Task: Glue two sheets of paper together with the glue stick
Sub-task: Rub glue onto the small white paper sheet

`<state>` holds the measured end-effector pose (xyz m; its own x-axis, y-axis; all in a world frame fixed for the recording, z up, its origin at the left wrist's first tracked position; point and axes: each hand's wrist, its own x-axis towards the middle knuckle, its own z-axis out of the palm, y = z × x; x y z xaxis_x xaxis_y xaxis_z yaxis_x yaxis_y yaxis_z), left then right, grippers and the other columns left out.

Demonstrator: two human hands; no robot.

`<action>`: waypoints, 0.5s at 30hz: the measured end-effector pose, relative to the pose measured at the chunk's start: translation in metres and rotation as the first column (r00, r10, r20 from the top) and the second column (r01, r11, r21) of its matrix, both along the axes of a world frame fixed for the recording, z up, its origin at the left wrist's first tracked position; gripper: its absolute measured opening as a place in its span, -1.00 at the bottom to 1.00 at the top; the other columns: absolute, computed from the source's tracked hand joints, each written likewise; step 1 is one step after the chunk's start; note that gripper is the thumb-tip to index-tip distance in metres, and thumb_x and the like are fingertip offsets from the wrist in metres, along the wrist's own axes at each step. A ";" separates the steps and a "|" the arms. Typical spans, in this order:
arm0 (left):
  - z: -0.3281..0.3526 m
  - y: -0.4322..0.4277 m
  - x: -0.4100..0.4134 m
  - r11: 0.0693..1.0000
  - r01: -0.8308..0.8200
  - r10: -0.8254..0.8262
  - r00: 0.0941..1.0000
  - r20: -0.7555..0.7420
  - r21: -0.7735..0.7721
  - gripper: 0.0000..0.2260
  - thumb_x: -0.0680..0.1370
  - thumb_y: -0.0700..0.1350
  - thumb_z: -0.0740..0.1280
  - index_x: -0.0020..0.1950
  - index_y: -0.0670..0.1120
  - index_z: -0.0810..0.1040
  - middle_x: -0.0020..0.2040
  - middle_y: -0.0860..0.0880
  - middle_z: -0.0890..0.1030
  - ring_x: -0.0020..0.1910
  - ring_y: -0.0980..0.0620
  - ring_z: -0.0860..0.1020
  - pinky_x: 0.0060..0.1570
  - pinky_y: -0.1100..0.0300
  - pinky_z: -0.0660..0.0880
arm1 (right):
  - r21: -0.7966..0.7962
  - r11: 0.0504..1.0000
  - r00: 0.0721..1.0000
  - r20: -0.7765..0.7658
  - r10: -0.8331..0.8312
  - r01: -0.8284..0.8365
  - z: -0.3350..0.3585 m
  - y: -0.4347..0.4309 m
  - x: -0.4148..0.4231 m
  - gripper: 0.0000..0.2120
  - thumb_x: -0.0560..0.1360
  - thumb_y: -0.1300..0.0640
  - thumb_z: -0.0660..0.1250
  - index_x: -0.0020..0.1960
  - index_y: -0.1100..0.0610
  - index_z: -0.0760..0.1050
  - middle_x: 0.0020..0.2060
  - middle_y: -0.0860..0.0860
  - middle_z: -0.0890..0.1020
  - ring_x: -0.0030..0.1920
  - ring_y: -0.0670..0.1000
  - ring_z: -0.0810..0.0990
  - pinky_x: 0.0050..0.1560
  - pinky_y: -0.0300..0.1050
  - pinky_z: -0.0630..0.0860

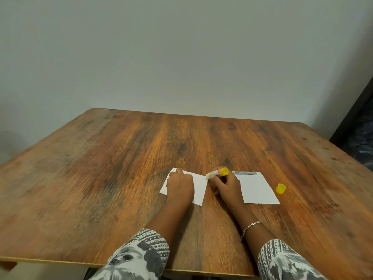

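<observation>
Two white paper sheets lie side by side on the wooden table [121, 168]. My left hand [180, 185] rests on the left sheet [199, 188] and holds it down; its fingers are hidden from view. My right hand [227, 185] grips an uncapped yellow glue stick [218, 172], held nearly level, with its tip at the left sheet's upper right corner. The right sheet [257, 188] lies just right of that hand and has a grey printed strip along its far edge.
The yellow glue cap [281, 188] lies on the table just right of the right sheet. A plain wall stands behind the table. A dark object [359, 138] stands past the table's far right corner.
</observation>
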<state>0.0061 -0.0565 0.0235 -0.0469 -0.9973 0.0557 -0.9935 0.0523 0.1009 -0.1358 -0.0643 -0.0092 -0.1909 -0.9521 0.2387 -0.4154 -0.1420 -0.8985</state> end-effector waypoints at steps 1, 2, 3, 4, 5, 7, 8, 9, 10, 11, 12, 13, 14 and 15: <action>0.000 0.000 0.000 1.000 -0.001 0.001 1.000 -0.004 0.005 -0.65 0.57 -0.05 0.23 0.31 -0.16 0.41 0.31 -0.18 0.42 0.23 -0.10 0.44 0.13 0.13 0.44 | 0.002 1.000 1.000 -0.010 -0.004 0.004 0.000 -0.001 0.000 -0.83 0.47 0.10 0.32 0.01 0.15 0.53 -0.15 0.10 0.65 -0.20 0.06 0.60 -0.18 -0.15 0.54; 0.001 0.000 0.000 1.000 -0.002 0.002 1.000 -0.010 0.009 -0.64 0.57 -0.04 0.24 0.32 -0.16 0.40 0.31 -0.18 0.42 0.24 -0.10 0.43 0.14 0.13 0.44 | 0.004 1.000 1.000 -0.016 -0.008 0.008 -0.001 -0.002 -0.001 -0.83 0.47 0.10 0.32 0.00 0.16 0.53 -0.16 0.10 0.65 -0.20 0.06 0.60 -0.17 -0.13 0.54; 0.001 0.000 0.000 1.000 -0.003 0.004 1.000 -0.014 0.012 -0.64 0.57 -0.04 0.24 0.32 -0.16 0.40 0.32 -0.18 0.42 0.24 -0.10 0.43 0.15 0.13 0.44 | 0.006 1.000 1.000 -0.020 -0.012 0.012 -0.001 -0.003 -0.001 -0.83 0.47 0.09 0.32 0.00 0.16 0.53 -0.17 0.10 0.65 -0.20 0.06 0.60 -0.16 -0.13 0.54; 0.001 -0.001 0.000 1.000 -0.004 0.004 1.000 -0.017 0.013 -0.64 0.57 -0.04 0.24 0.33 -0.15 0.40 0.32 -0.18 0.42 0.24 -0.11 0.43 0.15 0.12 0.44 | 0.005 1.000 1.000 -0.024 -0.013 0.013 -0.002 -0.004 -0.001 -0.83 0.47 0.09 0.32 -0.01 0.16 0.53 -0.17 0.10 0.65 -0.21 0.06 0.60 -0.16 -0.12 0.54; 0.002 -0.001 0.001 1.000 -0.003 0.003 1.000 -0.016 0.014 -0.64 0.57 -0.04 0.24 0.32 -0.15 0.40 0.32 -0.18 0.42 0.24 -0.11 0.43 0.15 0.12 0.44 | 0.003 1.000 1.000 -0.029 -0.012 0.013 -0.002 -0.004 -0.001 -0.83 0.47 0.09 0.32 -0.02 0.16 0.53 -0.18 0.10 0.64 -0.21 0.07 0.60 -0.17 -0.12 0.54; 0.002 -0.001 0.001 1.000 0.000 0.000 1.000 -0.014 0.017 -0.65 0.57 -0.04 0.24 0.31 -0.15 0.41 0.30 -0.18 0.43 0.23 -0.10 0.43 0.12 0.13 0.44 | 0.008 1.000 0.999 -0.035 -0.012 0.012 -0.002 -0.005 -0.001 -0.84 0.47 0.09 0.31 -0.03 0.17 0.52 -0.19 0.10 0.64 -0.22 0.08 0.60 -0.18 -0.12 0.54; 0.002 0.000 0.001 1.000 0.002 -0.002 1.000 -0.015 0.018 -0.65 0.57 -0.04 0.24 0.31 -0.15 0.41 0.30 -0.18 0.43 0.23 -0.10 0.44 0.11 0.14 0.45 | 0.011 1.000 0.999 -0.035 -0.013 0.013 -0.002 -0.006 -0.001 -0.84 0.47 0.09 0.31 -0.04 0.17 0.52 -0.20 0.10 0.63 -0.22 0.08 0.60 -0.18 -0.12 0.54; 0.002 -0.001 0.002 1.000 0.003 -0.003 1.000 -0.016 0.019 -0.65 0.57 -0.04 0.24 0.31 -0.15 0.41 0.30 -0.18 0.43 0.22 -0.10 0.44 0.10 0.14 0.45 | 0.012 1.000 0.999 -0.033 -0.013 0.013 -0.002 -0.006 -0.001 -0.85 0.47 0.09 0.31 -0.05 0.18 0.51 -0.21 0.09 0.63 -0.22 0.08 0.60 -0.18 -0.13 0.54; 0.002 -0.001 0.002 1.000 0.005 -0.005 1.000 -0.016 0.018 -0.65 0.56 -0.04 0.25 0.31 -0.15 0.42 0.30 -0.18 0.43 0.22 -0.10 0.44 0.10 0.14 0.46 | 0.009 1.000 0.999 -0.033 -0.012 0.013 -0.001 -0.006 0.000 -0.86 0.47 0.10 0.31 -0.06 0.17 0.51 -0.21 0.09 0.63 -0.22 0.08 0.60 -0.19 -0.13 0.54; 0.002 -0.001 0.003 1.000 0.007 -0.007 1.000 -0.014 0.015 -0.65 0.56 -0.03 0.25 0.30 -0.15 0.42 0.30 -0.18 0.43 0.22 -0.10 0.44 0.09 0.13 0.46 | 0.003 1.000 0.999 -0.038 -0.011 0.011 0.000 -0.006 0.000 -0.86 0.48 0.10 0.31 -0.06 0.17 0.51 -0.22 0.08 0.63 -0.22 0.07 0.59 -0.19 -0.13 0.54; 0.002 -0.001 0.003 1.000 0.011 -0.011 1.000 -0.009 0.014 -0.65 0.56 -0.03 0.25 0.30 -0.15 0.42 0.29 -0.18 0.43 0.22 -0.10 0.44 0.09 0.13 0.46 | -0.003 1.000 0.999 -0.043 -0.010 0.010 0.000 -0.006 0.000 -0.86 0.48 0.10 0.31 -0.06 0.17 0.52 -0.22 0.07 0.63 -0.21 0.06 0.59 -0.18 -0.13 0.53; 0.002 -0.001 0.003 1.000 0.014 -0.014 1.000 -0.003 0.012 -0.66 0.56 -0.03 0.24 0.30 -0.15 0.42 0.29 -0.18 0.43 0.22 -0.10 0.44 0.09 0.13 0.46 | -0.008 1.000 0.999 -0.049 -0.009 0.008 0.001 -0.006 0.001 -0.87 0.47 0.10 0.31 -0.05 0.17 0.52 -0.22 0.06 0.63 -0.21 0.05 0.59 -0.18 -0.13 0.53; 0.002 -0.001 0.004 1.000 0.017 -0.017 1.000 0.002 0.010 -0.66 0.57 -0.03 0.24 0.30 -0.15 0.42 0.29 -0.18 0.43 0.22 -0.11 0.44 0.10 0.12 0.45 | -0.008 1.000 0.998 -0.055 -0.008 0.007 0.001 -0.005 0.002 -0.87 0.47 0.11 0.31 -0.04 0.16 0.52 -0.22 0.05 0.62 -0.20 0.04 0.59 -0.19 -0.15 0.53; 0.002 -0.001 0.003 1.000 0.017 -0.017 1.000 0.005 0.009 -0.65 0.56 -0.03 0.24 0.30 -0.15 0.42 0.29 -0.18 0.43 0.22 -0.11 0.44 0.11 0.12 0.45 | -0.007 1.000 0.998 -0.064 -0.007 0.007 0.001 -0.005 0.002 -0.87 0.48 0.11 0.31 -0.04 0.17 0.52 -0.21 0.04 0.61 -0.19 0.03 0.59 -0.20 -0.18 0.52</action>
